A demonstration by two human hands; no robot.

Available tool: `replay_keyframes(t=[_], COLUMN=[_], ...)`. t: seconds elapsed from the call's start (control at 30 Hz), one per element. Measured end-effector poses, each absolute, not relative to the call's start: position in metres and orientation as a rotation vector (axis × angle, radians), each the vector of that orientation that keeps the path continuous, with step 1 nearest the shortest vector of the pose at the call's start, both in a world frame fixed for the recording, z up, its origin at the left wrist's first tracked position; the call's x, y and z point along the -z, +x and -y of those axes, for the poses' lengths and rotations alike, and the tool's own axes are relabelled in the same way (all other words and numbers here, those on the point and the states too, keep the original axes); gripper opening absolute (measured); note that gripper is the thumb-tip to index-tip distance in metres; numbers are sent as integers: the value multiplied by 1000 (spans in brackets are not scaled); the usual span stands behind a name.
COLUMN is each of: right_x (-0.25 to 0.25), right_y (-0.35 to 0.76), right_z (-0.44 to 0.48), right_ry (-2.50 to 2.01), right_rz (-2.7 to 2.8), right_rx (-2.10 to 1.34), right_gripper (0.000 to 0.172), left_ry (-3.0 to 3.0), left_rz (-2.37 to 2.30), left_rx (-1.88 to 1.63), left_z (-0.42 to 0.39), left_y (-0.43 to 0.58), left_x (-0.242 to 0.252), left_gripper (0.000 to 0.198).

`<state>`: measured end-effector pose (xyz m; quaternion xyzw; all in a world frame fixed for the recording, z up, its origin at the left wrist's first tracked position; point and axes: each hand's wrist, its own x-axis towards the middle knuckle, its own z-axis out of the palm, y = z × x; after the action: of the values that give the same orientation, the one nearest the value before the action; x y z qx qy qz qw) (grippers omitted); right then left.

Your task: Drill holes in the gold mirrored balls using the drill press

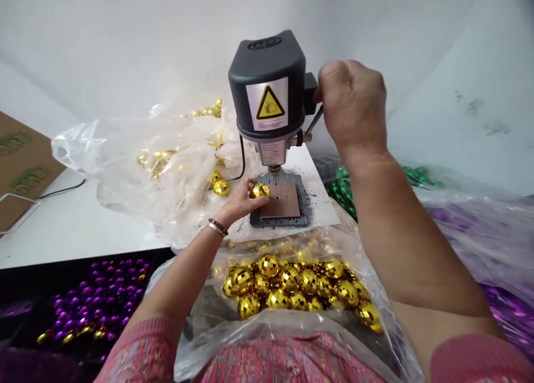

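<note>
A small black bench drill press [267, 88] stands on a white table, its chuck above a grey base [280, 204] with a brown plate on it. My left hand [240, 201] holds a gold mirrored ball [259, 190] on the plate's left edge, just beside the drill tip. My right hand [352, 104] is closed around the press's metal feed lever [314, 120] at the machine's right side. Below, on my lap, a clear plastic bag [200, 338] holds a heap of similar gold balls [290, 285].
Behind the press lies a crumpled plastic bag [125, 149] with gold balls in it. Green bead strands [340, 191] sit to the right, and purple beads [95, 299] lie at lower left. A purple-filled bag [479, 232] is at right, a cardboard box [25, 166] at left.
</note>
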<state>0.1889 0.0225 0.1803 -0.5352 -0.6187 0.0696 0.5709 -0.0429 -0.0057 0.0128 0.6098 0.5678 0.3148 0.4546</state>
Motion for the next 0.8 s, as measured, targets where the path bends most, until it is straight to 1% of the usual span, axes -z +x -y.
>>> replay_keyframes(t=[0.1, 0.2, 0.27, 0.4, 0.53, 0.7, 0.8], right_x=[-198, -203, -202, -197, -196, -197, -197], right_y=[180, 177, 178, 179, 178, 177, 178], right_z=[-25, -31, -36, -40, -41, -43, -45], right_ry=[-1472, -1459, -1428, -1348, -1331, -1374, -1397], right_rz=[1349, 1334, 1324, 1314, 1318, 1310, 1310], right_rx=[-340, -374, -395, -397, -354, -313, -328], right_gripper=[41, 47, 46, 40, 41, 41, 45], left_ry=[1566, 1658, 1748, 1867, 1839, 1810, 1846], left_rz=[-1408, -1344, -1326, -1336, -1344, -1284, -1345], left_rx=[-757, -753, -744, -725, -736, -696, -632], left_z=[4, 4, 4, 4, 0, -6, -5], left_y=[-43, -48, -53, -59, -58, -51, -45], left_x=[-13, -15, -15, -10, -3, 4, 1], left_gripper=[67, 65, 67, 68, 65, 68, 69])
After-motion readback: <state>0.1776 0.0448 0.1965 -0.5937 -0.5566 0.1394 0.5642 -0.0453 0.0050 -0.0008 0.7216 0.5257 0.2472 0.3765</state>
